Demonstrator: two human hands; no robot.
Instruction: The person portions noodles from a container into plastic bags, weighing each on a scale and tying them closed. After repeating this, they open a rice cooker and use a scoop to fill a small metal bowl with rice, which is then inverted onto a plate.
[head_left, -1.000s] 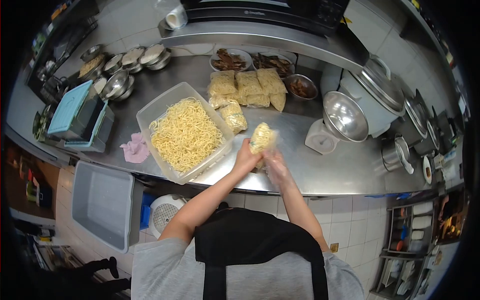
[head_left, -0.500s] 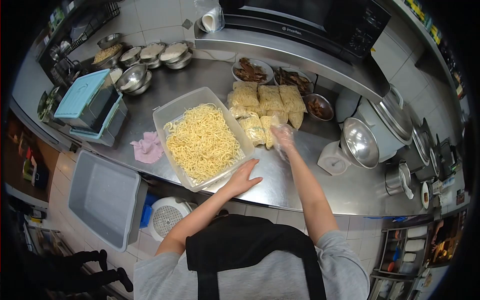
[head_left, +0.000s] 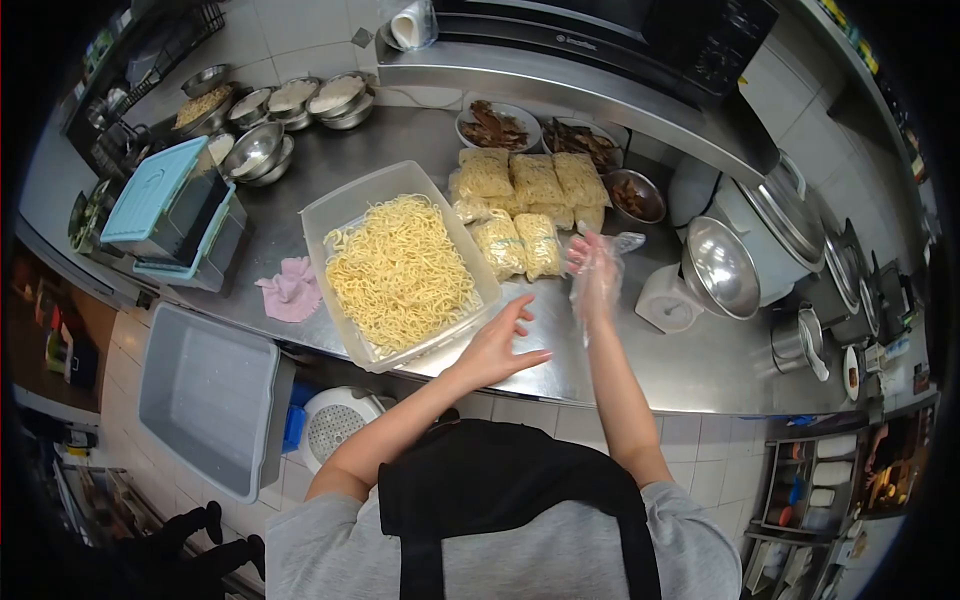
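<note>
Yellow noodles (head_left: 400,270) lie heaped in a clear plastic tub (head_left: 328,195) on the steel counter. Just off the tub's near right corner is my left hand (head_left: 497,343), bare, with fingers apart and nothing in it. My right hand (head_left: 592,275) wears a loose clear plastic glove; its fingers are spread and hold nothing. Left of that hand, two filled noodle bags (head_left: 541,245) rest side by side. Behind them, more bagged noodles (head_left: 537,182) are stacked in rows.
A white scale with a steel bowl (head_left: 720,268) stands at the right, near a large pot (head_left: 775,240). Bowls of dried brown food (head_left: 492,127) sit behind the bags. A pink cloth (head_left: 291,290) and blue-lidded boxes (head_left: 160,200) are left. A grey bin (head_left: 210,400) stands below.
My right hand has come away from the noodle bag and moved right, its fingers spreading. My left hand has lifted off the tub's corner and shifted slightly right.
</note>
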